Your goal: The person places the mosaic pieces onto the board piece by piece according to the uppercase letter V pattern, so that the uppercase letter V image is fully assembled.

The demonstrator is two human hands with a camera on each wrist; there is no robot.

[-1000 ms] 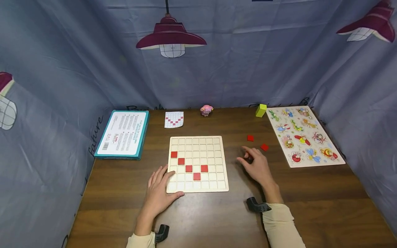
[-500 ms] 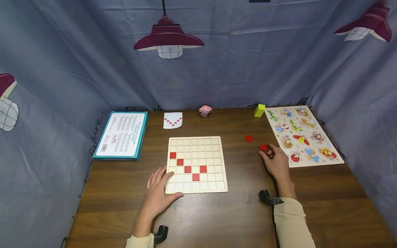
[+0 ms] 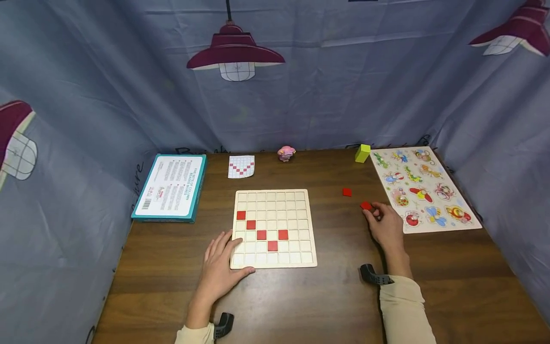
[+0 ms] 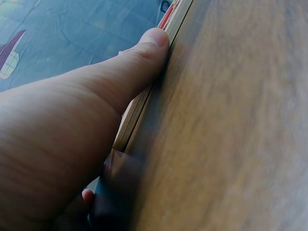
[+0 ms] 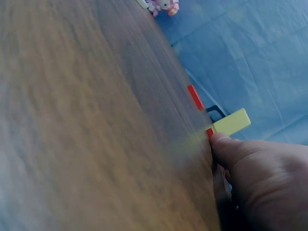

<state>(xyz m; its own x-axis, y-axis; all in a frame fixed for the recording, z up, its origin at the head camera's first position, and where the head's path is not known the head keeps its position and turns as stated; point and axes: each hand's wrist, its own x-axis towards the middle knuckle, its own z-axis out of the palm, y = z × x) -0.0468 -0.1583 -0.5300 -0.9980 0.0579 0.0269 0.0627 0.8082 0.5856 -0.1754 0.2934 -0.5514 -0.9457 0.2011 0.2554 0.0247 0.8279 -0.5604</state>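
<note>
A pale wooden grid board (image 3: 296, 215) lies flat, with several red square tiles set in its cells. My left hand (image 3: 219, 270) rests at the board's lower left corner. Its fingers are stretched along the left side, and its thumb (image 4: 151, 43) touches the near edge. Right of the board, my right hand (image 3: 386, 227) pinches a loose red tile (image 3: 365, 205) by its near right side, at table level. The right wrist view shows the thumb (image 5: 224, 144) against that tile, while the other fingers are mostly hidden. Another red tile (image 3: 346, 192) lies just behind it.
A small pattern card (image 3: 241, 166), a pink figurine (image 3: 286, 153) and a yellow-green block (image 3: 363, 153) stand along the back. To the left is a teal-edged box (image 3: 169, 188). An insect picture board (image 3: 425, 191) lies right of my right hand.
My right hand has moved right and slightly back from beside the board to the farther right loose tile, its fingers closing on it. The left hand has stayed on the board.
</note>
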